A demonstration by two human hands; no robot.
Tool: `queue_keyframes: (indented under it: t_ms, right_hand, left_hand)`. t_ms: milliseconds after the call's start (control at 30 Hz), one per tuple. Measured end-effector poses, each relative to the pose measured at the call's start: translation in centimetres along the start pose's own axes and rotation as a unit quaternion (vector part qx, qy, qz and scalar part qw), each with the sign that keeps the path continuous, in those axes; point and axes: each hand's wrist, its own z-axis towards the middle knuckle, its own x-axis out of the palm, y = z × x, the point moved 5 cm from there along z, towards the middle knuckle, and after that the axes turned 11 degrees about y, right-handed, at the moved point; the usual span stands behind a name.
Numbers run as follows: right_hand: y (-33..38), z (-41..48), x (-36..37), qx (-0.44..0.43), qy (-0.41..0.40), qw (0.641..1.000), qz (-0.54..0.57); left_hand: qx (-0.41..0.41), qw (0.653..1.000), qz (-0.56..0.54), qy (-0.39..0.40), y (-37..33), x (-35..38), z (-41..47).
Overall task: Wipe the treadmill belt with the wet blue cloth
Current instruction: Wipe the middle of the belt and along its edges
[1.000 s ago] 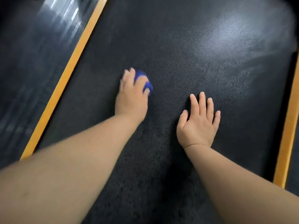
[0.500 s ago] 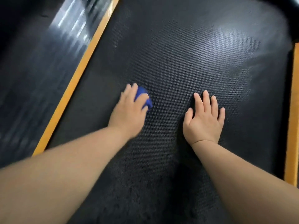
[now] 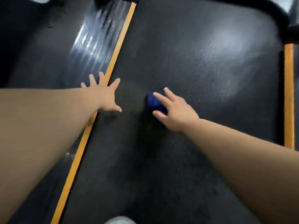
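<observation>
While the blue cloth (image 3: 156,102) is balled up small, it's sitting right on the treadmill belt (image 3: 202,65), roughly mid-width and a bit toward the left. The right hand (image 3: 174,113) is on it, fingers draped over the top and thumb hooked under the near side, so I'd call that a loose hold rather than a tight fist. It's a little motion-blurred, so how hard it's pressing down I can't tell.

The left hand (image 3: 105,92) has nothing in it. It's splayed wide, fingers fanned out, sitting across the orange strip (image 3: 116,49) along the left edge of the belt, partly over the ribbed side rail (image 3: 90,41). Looks like it's bracing the body, though whether it's really planted or just hovering I can't say.

My read: this is mid-wipe, the cloth in contact and ready for a stroke. There's a hazy, streaky sheen on the far right part of the belt, near the other orange strip (image 3: 289,94). Could be damp, could be just glare.

Next move probably wants steady downward pressure and a long stroke, keeping that wad from rolling out from under the fingers.
</observation>
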Motion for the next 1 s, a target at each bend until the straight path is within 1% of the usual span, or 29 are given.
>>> queue_keyframes:
  t_ms: [33, 67, 100, 133, 233, 300, 400, 467, 500, 567, 633, 700, 767, 800, 833, 900, 933, 967, 1000]
  right_hand:
    - [1.9, 0.5, 1.1, 0.003, 0.045, 0.999, 0.008]
    - [3.2, 0.8, 1.9, 0.020, 0.069, 0.997, 0.007]
    - [4.4, 0.7, 2.4, 0.034, 0.080, 0.996, 0.000]
    - [5.4, 0.3, 2.7, 0.030, 0.088, 0.996, -0.014]
    - [6.8, -1.8, 4.4, -0.034, 0.118, 0.990, -0.067]
    - [6.2, -2.5, 5.2, -0.052, 0.084, 0.991, -0.087]
    - [5.9, -1.4, 5.1, -0.097, -0.007, 0.992, -0.084]
    - [5.4, 0.7, 4.2, -0.122, -0.060, 0.989, -0.066]
    - [4.7, 2.1, 3.2, -0.122, -0.076, 0.988, -0.048]
    - [3.0, 5.1, 0.4, -0.095, -0.105, 0.990, -0.026]
    - [1.8, 8.2, -2.4, -0.071, -0.122, 0.989, -0.034]
    - [1.7, 9.5, -3.6, -0.064, -0.119, 0.989, -0.055]
    - [2.7, 8.3, -2.6, -0.101, -0.098, 0.987, -0.077]
    - [3.4, 7.3, -1.5, -0.145, -0.080, 0.981, -0.102]
    - [4.1, 6.3, -0.5, -0.199, -0.055, 0.970, -0.131]
    - [4.4, 6.1, -0.2, -0.295, -0.006, 0.939, -0.176]
    - [3.9, 7.4, -1.1, -0.316, -0.002, 0.929, -0.191]
    - [3.1, 9.0, -2.4, -0.314, -0.012, 0.928, -0.202]
    - [2.3, 10.8, -4.0, -0.291, -0.037, 0.936, -0.196]
  left_hand:
    - [0.010, 1.000, -0.005, 0.016, -0.2, 0.1, -0.3]
    - [0.021, 0.999, -0.009, 0.032, -0.6, 0.5, -0.7]
    - [0.026, 0.999, -0.014, 0.045, -0.9, 1.1, -1.3]
    - [0.022, 0.999, -0.017, 0.042, -0.9, 1.6, -1.8]
    - [0.013, 1.000, -0.025, 0.000, -0.9, 2.4, -1.5]
    - [0.009, 0.999, -0.045, -0.016, -1.1, 2.4, -0.9]
    - [0.009, 0.999, -0.023, -0.028, -1.2, 2.8, -0.9]
    - [-0.004, 0.999, -0.028, -0.034, -1.1, 2.8, -1.2]
    - [-0.011, 0.999, -0.029, -0.032, -1.0, 2.7, -1.3]
    - [-0.019, 0.999, -0.021, -0.033, -0.9, 2.4, -1.4]
    - [-0.026, 0.999, -0.017, -0.031, -0.3, 2.6, -1.3]
    - [-0.031, 0.999, -0.034, -0.023, -0.2, 2.9, -1.0]
    - [-0.043, 0.998, -0.030, -0.028, -0.7, 2.8, -0.7]
    - [-0.051, 0.998, -0.021, -0.034, -1.0, 2.7, -0.5]
    - [-0.060, 0.997, -0.022, -0.037, -1.1, 2.7, -0.4]
    - [-0.073, 0.995, -0.056, -0.031, -1.0, 2.8, -0.2]
    - [-0.072, 0.995, -0.068, -0.030, -0.9, 2.8, 0.0]
    - [-0.070, 0.995, -0.069, -0.033, -1.0, 2.9, 0.1]
    - [-0.067, 0.995, -0.067, -0.041, -0.9, 3.0, 0.2]
